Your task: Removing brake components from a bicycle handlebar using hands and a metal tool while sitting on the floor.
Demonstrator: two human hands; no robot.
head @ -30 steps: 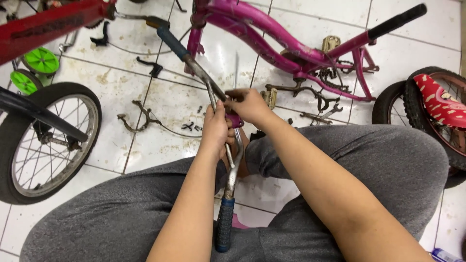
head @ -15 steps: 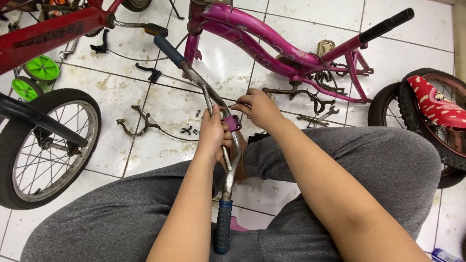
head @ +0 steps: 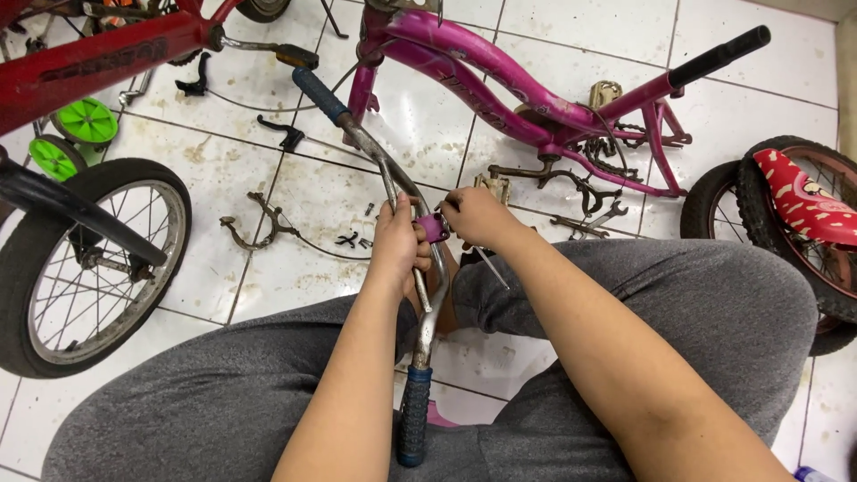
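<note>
Head view: left hand point(head: 399, 243) grips the handlebar point(head: 393, 192) over the lap, while right hand point(head: 478, 216) pinches its purple clamp point(head: 435, 227). Clamp fitting seems underway; next likely needs steady, fine finger turning.

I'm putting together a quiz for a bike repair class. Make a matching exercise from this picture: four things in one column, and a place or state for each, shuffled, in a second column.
Things:
1. handlebar
2. pink bike frame
3. green training wheels
4. wheel with red cover

Places or states:
A. at the far right, beside the person's knee
B. lying on the tiles ahead, wheels removed
C. at the far left, under the red frame
D. held by the left hand over the lap, the right hand at its purple clamp

Pairs: 1-D, 2-B, 3-C, 4-A
</note>
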